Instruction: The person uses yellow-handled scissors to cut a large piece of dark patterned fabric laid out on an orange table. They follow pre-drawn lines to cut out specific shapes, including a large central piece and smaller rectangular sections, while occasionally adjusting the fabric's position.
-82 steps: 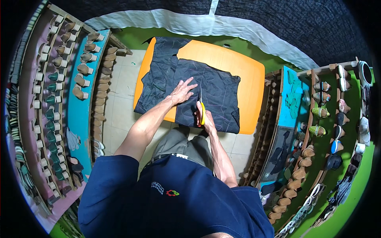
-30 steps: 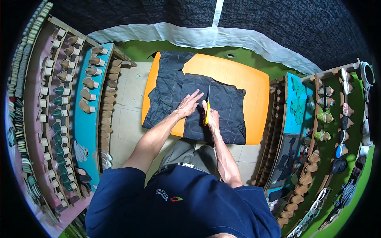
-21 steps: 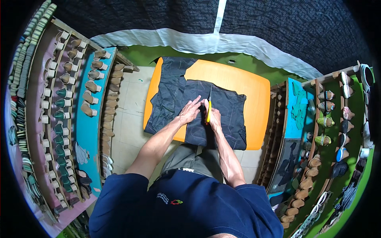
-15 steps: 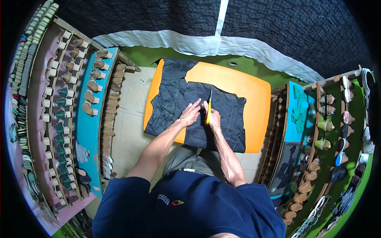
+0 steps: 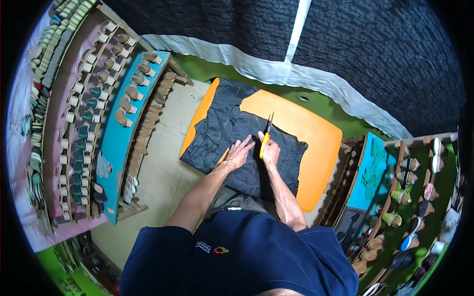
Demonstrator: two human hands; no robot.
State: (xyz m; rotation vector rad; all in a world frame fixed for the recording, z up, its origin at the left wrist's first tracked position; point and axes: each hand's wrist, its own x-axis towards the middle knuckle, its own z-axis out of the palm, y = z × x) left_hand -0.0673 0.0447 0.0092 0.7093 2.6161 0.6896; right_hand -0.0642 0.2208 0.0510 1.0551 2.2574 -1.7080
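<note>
There in the lower middle of the frame, across the dark blue shirt [image 5: 266, 254], runs small white lettering [image 5: 203, 247], stacked in short lines, and just to its right sits a little emblem [image 5: 220, 250], red with a green part.

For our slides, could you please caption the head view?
Left hand on creased dark fabric over a rounded orange table, right hand holding yellow-handled metal scissors.

A shoe workshop: shelved shoe forms [image 5: 132, 92], scissors [image 5: 265, 144] (yellow-handled), dark cloth [image 5: 286, 154]
</note>
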